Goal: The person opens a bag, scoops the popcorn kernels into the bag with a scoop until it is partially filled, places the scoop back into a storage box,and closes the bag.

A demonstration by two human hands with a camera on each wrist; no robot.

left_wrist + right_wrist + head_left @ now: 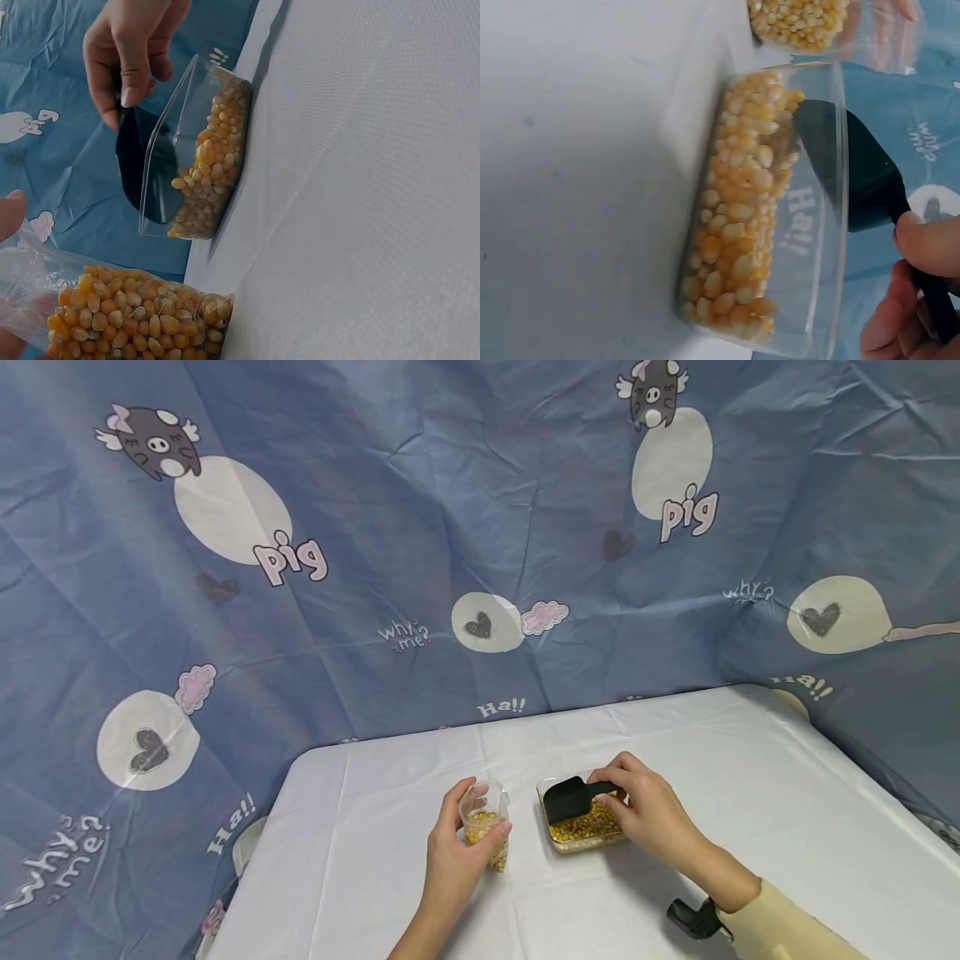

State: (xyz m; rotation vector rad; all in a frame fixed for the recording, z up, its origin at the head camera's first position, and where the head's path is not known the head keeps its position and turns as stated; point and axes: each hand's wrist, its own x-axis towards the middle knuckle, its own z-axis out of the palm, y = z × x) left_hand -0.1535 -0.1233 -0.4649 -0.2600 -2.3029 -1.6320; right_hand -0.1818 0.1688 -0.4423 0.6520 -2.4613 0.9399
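My right hand (648, 806) grips the handle of a black scoop (567, 801), whose blade dips over the rim into a clear plastic box (826, 300). Corn kernels (735, 217) fill the lower part of that box. To its left, my left hand (461, 856) holds a clear plastic bag (486, 802) upright on the table, fingers and thumb around its sides near the open top. More kernels (135, 315) lie in the lower part of the bag. In the left wrist view only part of the left hand shows at the edge.
A white cloth covers the table (375, 843). Behind it hangs a blue printed curtain (420, 527). A black strap mount (693, 918) sits at the right wrist, beside the sleeve (780, 922).
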